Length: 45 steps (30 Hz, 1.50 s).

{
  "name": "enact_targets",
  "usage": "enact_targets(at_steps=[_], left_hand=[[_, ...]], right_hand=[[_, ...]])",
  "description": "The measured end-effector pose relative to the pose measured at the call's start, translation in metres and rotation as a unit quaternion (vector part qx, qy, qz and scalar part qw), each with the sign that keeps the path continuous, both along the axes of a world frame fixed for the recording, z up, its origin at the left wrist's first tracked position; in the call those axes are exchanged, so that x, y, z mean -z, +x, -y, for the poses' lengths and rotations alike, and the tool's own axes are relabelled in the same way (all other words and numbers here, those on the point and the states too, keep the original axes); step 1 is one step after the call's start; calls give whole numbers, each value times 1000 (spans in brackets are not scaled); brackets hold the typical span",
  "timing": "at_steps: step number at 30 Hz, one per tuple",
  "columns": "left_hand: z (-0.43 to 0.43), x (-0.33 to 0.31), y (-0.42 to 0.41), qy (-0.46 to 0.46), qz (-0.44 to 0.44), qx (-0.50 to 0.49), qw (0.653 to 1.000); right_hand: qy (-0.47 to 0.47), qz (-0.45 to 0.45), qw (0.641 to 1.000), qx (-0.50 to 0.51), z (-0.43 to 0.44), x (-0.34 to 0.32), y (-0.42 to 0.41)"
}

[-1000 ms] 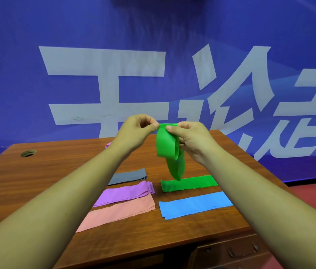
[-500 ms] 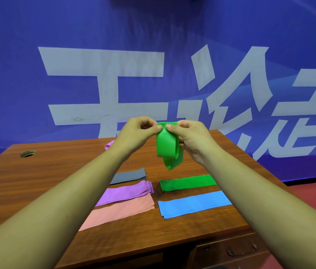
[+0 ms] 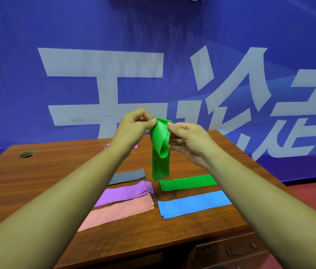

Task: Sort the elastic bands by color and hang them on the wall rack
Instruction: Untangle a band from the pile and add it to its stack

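Lighting: bright, even, diffuse, from above. The green band [image 3: 161, 136] carries a soft sheen on its upper fold; its hanging lower end is blurred. The desk [image 3: 36, 181] top shows faint shadows only. Wide-angle distortion bows the desk edges and enlarges the forearms [image 3: 66, 200] toward the lower corners.

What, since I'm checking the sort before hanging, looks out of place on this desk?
A pinkish band lies alone at the far side of the desk, partly hidden behind the left hand that pinches the green band, apart from the sorted stacks. The purple stack has its right ends fanned unevenly. Nothing else stands out.
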<state>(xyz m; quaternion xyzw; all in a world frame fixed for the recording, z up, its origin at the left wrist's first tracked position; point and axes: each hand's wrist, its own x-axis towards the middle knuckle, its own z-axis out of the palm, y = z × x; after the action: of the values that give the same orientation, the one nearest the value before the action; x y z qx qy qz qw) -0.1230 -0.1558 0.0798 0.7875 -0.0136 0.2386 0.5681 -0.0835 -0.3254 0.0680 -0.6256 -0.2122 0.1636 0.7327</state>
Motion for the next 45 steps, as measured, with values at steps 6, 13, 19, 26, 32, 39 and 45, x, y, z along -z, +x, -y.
enact_targets(at_steps=[6, 13, 19, 26, 32, 39, 45], left_hand=[[0, -2, -2, -47, 13, 13, 999], [-4, -17, -5, -87, 87, -13, 992], [-2, -24, -5, -50, 97, 20, 994], [4, -27, -4, -35, 104, 37, 993], [0, -21, -6, -30, 102, 35, 994], [0, -9, -6, -16, 13, 109, 994], [6, 9, 1, -52, -15, 152, 987]], right_hand=[[7, 22, 1000, 18, 1, 1, -1], [-198, -3, 979, 43, 8, 6, -3], [-238, 217, 911, 256, 8, -21, 8], [-124, 233, 958, 107, -2, -62, -2], [-146, 232, 959, 74, -6, -57, -7], [-120, 201, 969, 78, -7, -63, -5], [-163, 216, 959, 80, -4, -65, -1]])
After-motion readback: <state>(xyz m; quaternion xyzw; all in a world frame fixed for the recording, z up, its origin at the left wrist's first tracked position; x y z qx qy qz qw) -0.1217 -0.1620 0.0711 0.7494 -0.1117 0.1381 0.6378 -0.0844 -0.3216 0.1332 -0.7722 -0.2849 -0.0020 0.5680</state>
